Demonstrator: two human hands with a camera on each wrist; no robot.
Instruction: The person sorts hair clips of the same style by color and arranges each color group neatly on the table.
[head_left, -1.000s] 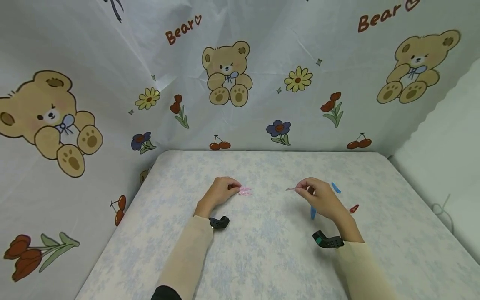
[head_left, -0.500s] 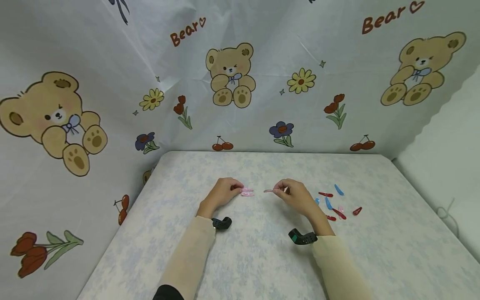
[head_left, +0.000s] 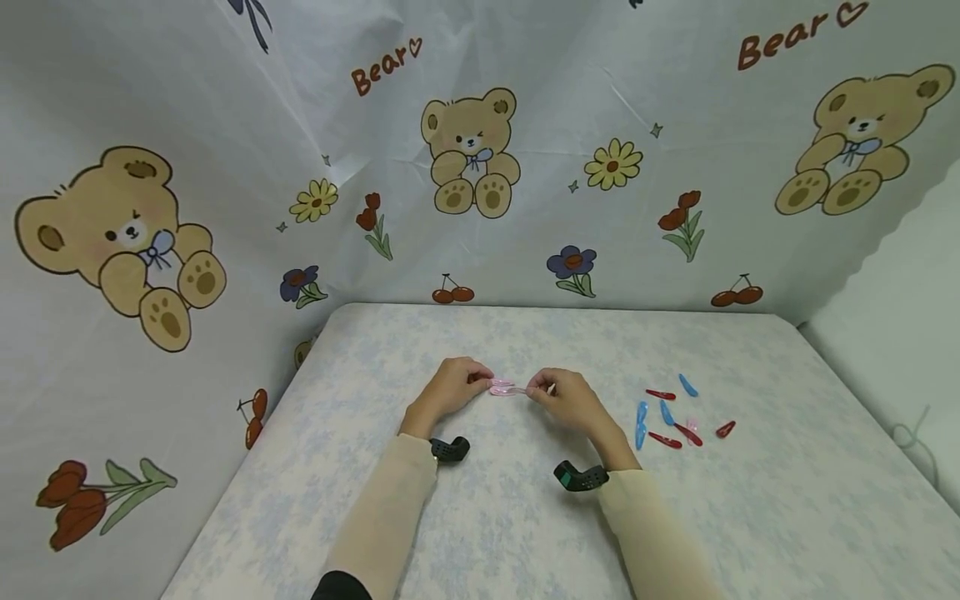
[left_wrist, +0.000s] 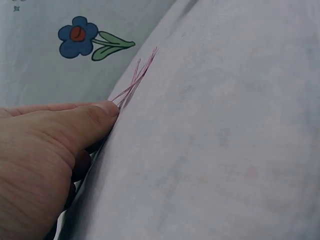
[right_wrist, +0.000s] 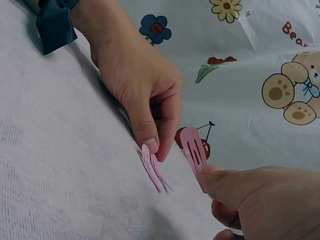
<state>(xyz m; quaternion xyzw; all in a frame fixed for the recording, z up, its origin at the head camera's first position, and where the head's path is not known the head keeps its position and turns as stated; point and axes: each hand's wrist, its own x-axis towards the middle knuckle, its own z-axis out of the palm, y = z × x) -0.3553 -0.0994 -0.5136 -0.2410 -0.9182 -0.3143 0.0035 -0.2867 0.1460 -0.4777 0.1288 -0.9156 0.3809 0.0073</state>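
My left hand (head_left: pixel 452 385) pinches pink snap hair clips (right_wrist: pixel 150 167) by one end between thumb and fingers, low over the table. In the left wrist view their thin edges fan out past the fingertips (left_wrist: pixel 111 107). Opposite it, my right hand (head_left: pixel 566 396) grips another pink snap hair clip (right_wrist: pixel 189 135) by its narrow end. Its broad rounded end points away from the thumb, towards the left hand's clips. Seen from the head, this clip overlaps the others, while the right wrist view shows a gap between them.
To the right of my right hand lie several loose hair clips: blue ones (head_left: pixel 687 385) (head_left: pixel 641 425), red ones (head_left: pixel 661 395) (head_left: pixel 725 429) and a pink one (head_left: pixel 692 427) partly under a red. A bear-printed curtain (head_left: pixel 510 250) hangs behind the patterned tabletop (head_left: pixel 480 500).
My right hand has moved left with its pink hair clip, from beside the loose clips up to the left hand. More loose clips now show. The left hand has stayed in place, holding its clips.
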